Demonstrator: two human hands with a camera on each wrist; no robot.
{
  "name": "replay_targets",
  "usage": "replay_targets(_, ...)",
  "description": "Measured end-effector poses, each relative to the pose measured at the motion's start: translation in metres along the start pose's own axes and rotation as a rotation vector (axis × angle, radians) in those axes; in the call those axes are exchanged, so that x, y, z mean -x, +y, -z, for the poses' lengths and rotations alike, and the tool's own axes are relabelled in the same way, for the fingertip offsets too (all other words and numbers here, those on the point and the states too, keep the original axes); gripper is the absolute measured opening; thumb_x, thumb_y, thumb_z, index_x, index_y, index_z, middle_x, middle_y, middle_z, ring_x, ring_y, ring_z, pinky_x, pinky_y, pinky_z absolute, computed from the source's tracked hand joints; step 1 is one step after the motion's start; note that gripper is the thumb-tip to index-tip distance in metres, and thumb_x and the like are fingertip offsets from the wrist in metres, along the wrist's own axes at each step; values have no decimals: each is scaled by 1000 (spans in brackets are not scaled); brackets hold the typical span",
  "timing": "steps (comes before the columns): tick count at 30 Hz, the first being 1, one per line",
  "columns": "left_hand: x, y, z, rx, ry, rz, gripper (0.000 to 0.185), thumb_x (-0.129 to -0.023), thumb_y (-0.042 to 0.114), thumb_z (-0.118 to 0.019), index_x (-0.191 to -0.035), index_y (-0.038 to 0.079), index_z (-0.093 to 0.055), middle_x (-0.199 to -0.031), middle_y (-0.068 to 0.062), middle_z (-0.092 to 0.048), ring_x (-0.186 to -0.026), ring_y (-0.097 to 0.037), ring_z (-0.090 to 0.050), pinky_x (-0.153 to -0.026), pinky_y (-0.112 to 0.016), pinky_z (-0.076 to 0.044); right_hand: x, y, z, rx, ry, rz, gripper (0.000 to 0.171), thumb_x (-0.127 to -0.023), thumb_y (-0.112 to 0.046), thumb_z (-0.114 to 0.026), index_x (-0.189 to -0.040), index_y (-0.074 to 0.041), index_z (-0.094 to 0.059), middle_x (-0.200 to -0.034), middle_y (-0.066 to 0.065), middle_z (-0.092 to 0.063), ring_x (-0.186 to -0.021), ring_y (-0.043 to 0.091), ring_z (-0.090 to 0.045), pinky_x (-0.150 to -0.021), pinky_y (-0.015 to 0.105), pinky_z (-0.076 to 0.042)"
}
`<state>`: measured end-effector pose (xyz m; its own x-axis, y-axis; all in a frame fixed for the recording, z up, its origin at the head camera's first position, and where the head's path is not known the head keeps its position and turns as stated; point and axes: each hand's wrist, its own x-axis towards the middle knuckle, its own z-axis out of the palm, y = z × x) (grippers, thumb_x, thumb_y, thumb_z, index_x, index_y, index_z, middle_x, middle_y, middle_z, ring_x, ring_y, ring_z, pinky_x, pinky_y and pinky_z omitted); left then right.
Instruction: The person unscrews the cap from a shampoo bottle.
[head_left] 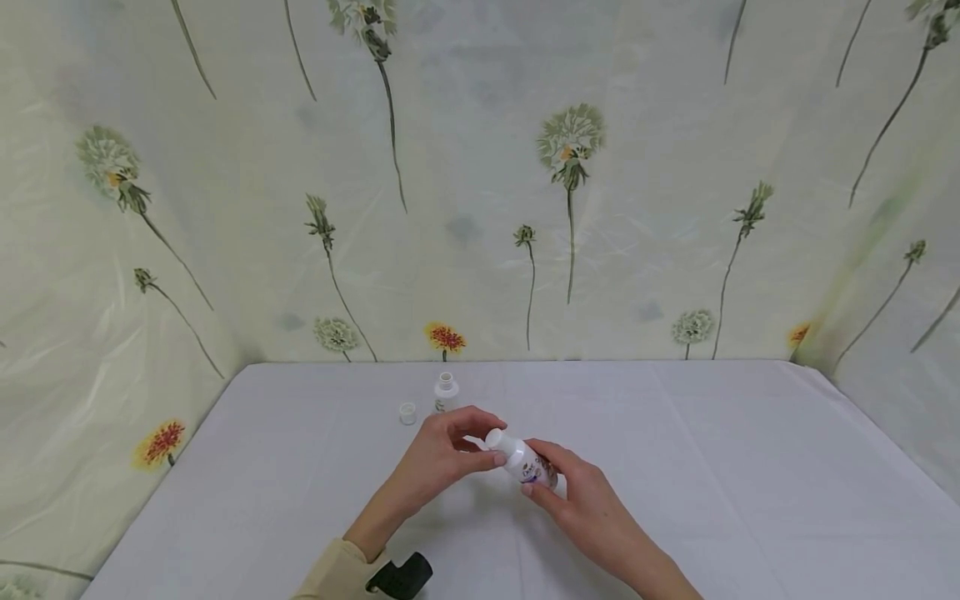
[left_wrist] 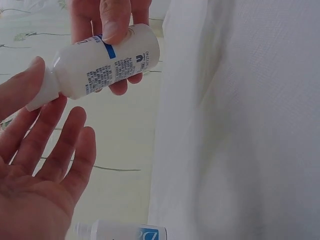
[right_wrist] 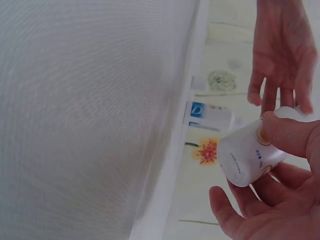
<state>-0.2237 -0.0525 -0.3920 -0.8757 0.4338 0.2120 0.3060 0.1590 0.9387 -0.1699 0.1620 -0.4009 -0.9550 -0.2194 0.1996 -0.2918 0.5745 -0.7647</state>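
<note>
A small white bottle (head_left: 531,467) with a printed label is held tilted above the table, its white cap (head_left: 497,440) toward the left. My right hand (head_left: 592,508) grips the bottle's body, thumb on one side and fingers on the other. At the other end, my left hand (head_left: 446,450) pinches the cap between thumb and fingers. In the left wrist view the cap (left_wrist: 45,90) sits on the bottle's neck, and small print and a blue band show on the bottle (left_wrist: 107,62). The right wrist view shows the base of the bottle (right_wrist: 240,162).
Behind my left hand a second white bottle (head_left: 446,390) stands upright with its neck uncapped. A loose white cap (head_left: 407,413) lies just left of it. A white cloth covers the table (head_left: 712,467), and a flower-patterned sheet (head_left: 480,250) hangs behind and at both sides.
</note>
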Motion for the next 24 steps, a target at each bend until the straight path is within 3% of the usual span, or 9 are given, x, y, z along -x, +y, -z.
replay_targets(8,-1,0,7,22,-101,-86,43,-84,11,-79,-124,20,-66,-123,1,-64,-107,-16,-60,-88,-37,-53,1,1,0,13,-7,19,44,-87,-18,-77,-128,-23,-61,-105,-12,-63,-95,11,-56,-87,42,-48)
replay_targets(15,0,-1,11,90,-177,-182,41,-91,-5,-63,-125,18,-67,-133,3,-61,-123,-19,-55,-92,-42,-51,0,1,1,9,-14,16,44,-88,-19,-76,-129,-23,-60,-104,-12,-63,-94,11,-56,-88,41,-47)
replay_targets(24,0,1,10,50,-162,-115,38,-91,-5,-62,-121,16,-70,-119,4,-67,-113,-17,-59,-89,-37,-52,0,1,0,-1,-18,4,44,-87,-19,-76,-128,-23,-60,-105,-12,-63,-96,11,-56,-89,42,-46)
